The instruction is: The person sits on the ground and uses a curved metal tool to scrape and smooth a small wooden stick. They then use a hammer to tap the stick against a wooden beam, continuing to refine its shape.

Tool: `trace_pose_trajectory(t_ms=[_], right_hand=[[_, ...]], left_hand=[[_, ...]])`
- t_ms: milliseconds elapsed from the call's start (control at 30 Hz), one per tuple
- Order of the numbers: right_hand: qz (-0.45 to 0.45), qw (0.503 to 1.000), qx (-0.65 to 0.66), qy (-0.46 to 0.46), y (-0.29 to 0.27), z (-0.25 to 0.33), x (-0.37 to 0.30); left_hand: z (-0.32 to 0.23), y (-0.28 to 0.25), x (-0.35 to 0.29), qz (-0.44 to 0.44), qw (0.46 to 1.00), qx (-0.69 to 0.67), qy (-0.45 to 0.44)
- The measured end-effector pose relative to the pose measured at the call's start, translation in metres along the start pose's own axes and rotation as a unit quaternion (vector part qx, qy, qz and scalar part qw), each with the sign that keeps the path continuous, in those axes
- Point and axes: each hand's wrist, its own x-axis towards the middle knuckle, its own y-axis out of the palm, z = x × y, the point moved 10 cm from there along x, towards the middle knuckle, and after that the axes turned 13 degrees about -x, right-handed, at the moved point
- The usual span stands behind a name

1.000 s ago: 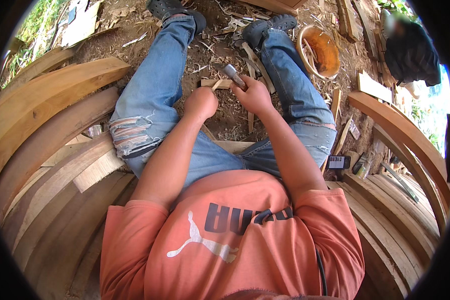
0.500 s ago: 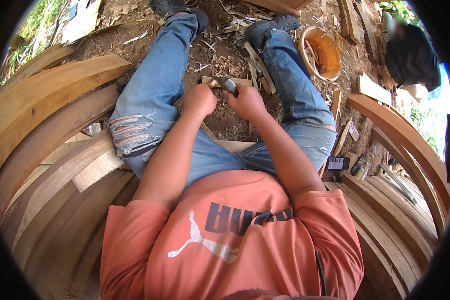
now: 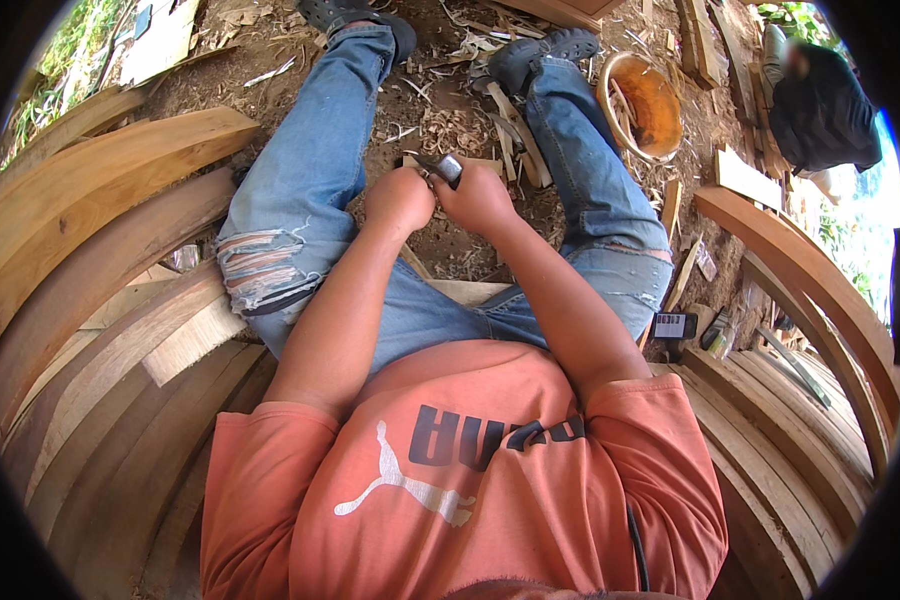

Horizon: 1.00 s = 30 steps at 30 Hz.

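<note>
Dirt ground (image 3: 440, 120), wood shavings (image 3: 460, 130), curved planks (image 3: 100, 190)

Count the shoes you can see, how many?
2. One dark grey rubber shoe sits at the top left on the dirt; the other dark grey rubber shoe lies right of it, near the round orange bowl.

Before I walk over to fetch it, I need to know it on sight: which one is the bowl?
Start at the seated person's right leg. Just past that knee, on the chip-strewn ground, sits the bowl. It is the only round thing there, orange inside with a pale rim, among straight wood offcuts.
</note>
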Motion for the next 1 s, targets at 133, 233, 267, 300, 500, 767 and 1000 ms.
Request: trace_pose_trajectory(t_ms=[133,233,267,300,500,767,1000], right_hand=[[-0.001,1.0,0.007,-0.003,0.003,0.002,0.0],[0.012,1.0,-0.007,0.004,0.008,-0.001,0.002],[0.016,1.0,-0.015,0.007,0.01,-0.002,0.002],[0.018,1.0,-0.017,0.005,0.01,-0.001,0.002],[0.034,0.999,-0.034,-0.005,0.013,0.003,0.004],[0.024,0.997,-0.062,0.028,0.073,-0.061,0.049],[0.096,0.989,-0.08,0.077,0.064,-0.066,0.038]], left_hand=[[-0.002,0.001,-0.002,-0.001,1.0,0.005,0.006],[-0.002,-0.001,-0.001,0.0,1.0,0.004,0.009],[-0.003,0.0,-0.001,0.001,1.0,0.011,0.015],[-0.005,0.0,-0.001,0.003,1.0,0.017,0.022],[-0.009,0.0,-0.007,-0.006,0.999,0.029,0.027],[-0.004,0.002,-0.001,-0.03,0.999,-0.001,0.031],[0.005,0.003,0.003,-0.045,0.999,0.011,0.027]])
